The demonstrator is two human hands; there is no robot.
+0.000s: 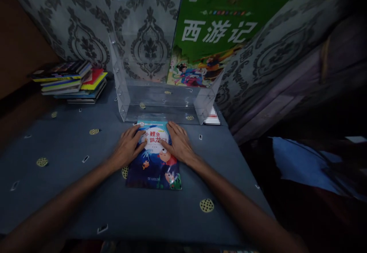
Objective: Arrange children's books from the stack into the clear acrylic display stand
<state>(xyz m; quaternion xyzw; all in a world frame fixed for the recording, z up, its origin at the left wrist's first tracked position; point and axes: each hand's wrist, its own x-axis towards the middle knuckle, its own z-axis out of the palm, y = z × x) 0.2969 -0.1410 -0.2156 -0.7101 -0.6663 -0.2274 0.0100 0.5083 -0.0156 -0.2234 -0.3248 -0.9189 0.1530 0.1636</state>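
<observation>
Head view: left hand (126, 146) and right hand (181, 144), fingers spread, rest on opposite sides of a blue picture book (157, 165) before a clear rack (122, 100).

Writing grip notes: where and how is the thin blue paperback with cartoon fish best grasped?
Probably pinch the paperback by its near edge, from the wearer's side: it lies flat, that edge uncovered, while left hand and right hand overlap its farther half.

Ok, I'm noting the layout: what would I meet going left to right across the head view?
Stack of books → left hand → blue picture book → right hand → pixelated white triangle → blue item
</observation>
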